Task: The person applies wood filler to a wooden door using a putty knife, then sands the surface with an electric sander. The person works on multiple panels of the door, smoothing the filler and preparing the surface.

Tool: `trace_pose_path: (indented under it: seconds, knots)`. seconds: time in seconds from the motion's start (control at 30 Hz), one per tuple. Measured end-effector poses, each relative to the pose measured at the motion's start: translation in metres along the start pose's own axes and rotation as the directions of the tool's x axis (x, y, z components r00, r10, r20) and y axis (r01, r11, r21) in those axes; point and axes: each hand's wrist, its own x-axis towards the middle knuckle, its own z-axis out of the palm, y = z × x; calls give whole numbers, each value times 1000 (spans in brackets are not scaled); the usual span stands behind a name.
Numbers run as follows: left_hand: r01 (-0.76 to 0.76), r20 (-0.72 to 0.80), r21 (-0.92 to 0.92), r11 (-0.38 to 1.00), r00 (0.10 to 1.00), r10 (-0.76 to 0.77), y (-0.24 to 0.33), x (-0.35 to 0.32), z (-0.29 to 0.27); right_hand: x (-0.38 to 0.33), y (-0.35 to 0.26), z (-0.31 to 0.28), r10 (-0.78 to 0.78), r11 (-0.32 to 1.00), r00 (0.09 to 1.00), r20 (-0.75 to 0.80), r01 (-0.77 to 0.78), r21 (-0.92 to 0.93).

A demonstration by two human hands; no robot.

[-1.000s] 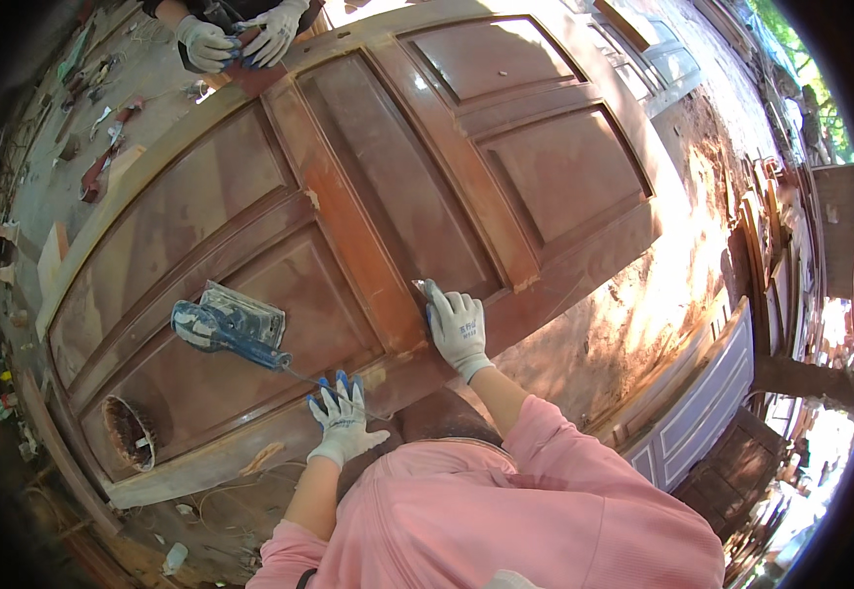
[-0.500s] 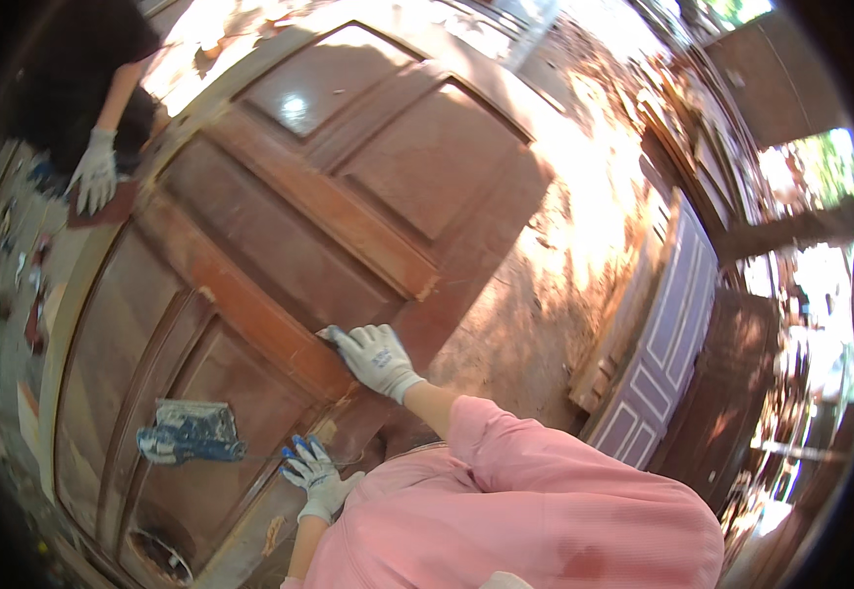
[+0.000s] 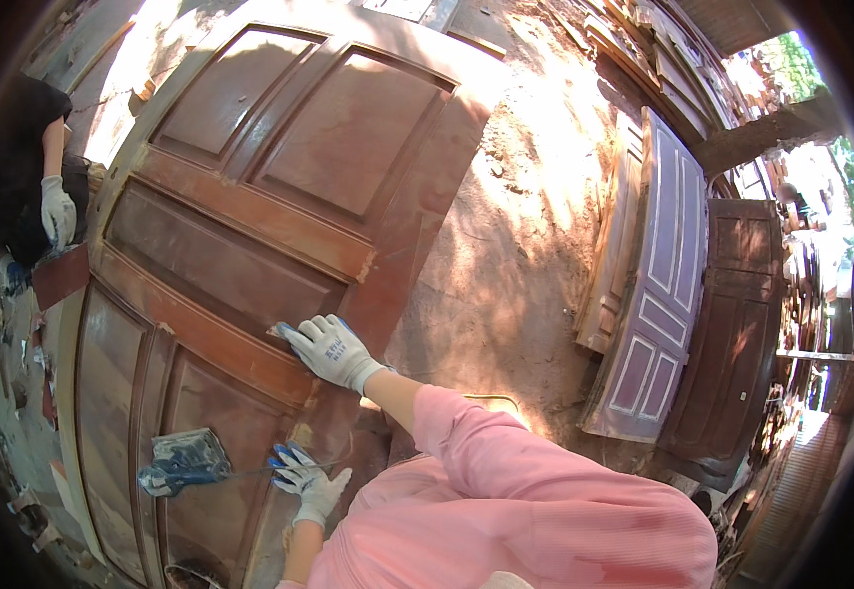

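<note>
A brown panelled wooden door (image 3: 319, 137) lies flat before me. My right hand (image 3: 334, 350), in a white glove, presses down at the near end of an orange-brown rail (image 3: 216, 324) on it. The fingers are together over a small piece whose kind is hidden; only a pale tip shows. My left hand (image 3: 306, 483), gloved with blue fingertips, rests spread on the door's near edge and holds nothing. To its left a blue power sander (image 3: 189, 461) lies on its side on a lower panel, pad exposed. Its cord runs toward my left hand.
Across the door at left, a co-worker's gloved hand (image 3: 58, 213) is at a reddish-brown sheet (image 3: 60, 277). A purple door with white lines (image 3: 648, 285) and a dark brown door (image 3: 726, 324) lean at right. Timber boards (image 3: 653, 59) are stacked at the far right.
My view has shifted, so the door sits further left in it. My right hand stays on the rail's near end; my left stays put. The co-worker's hand has moved on the sheet.
</note>
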Motion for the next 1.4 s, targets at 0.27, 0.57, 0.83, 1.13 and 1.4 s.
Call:
trace_pose_path:
  seconds: [0.27,0.57,0.83,1.13,1.4]
  knots:
    - [10,-84,-54,998,996,-14,7,1,2,-2,10,7,27,999,990,-142,-21,49]
    - [30,-154,-29,999,988,-34,8,-5,8,-25,90,-57,102,993,975,-199,-89,75]
    - [32,-160,2,999,987,-31,12,-1,8,-28,236,-118,126,982,966,-225,-153,-107]
    - [42,-141,10,999,989,-40,12,-4,5,-71,198,-112,-167,962,976,137,192,-197]
    - [6,-176,-7,1000,984,-7,12,-5,7,-56,204,-117,-115,970,993,40,120,-209]
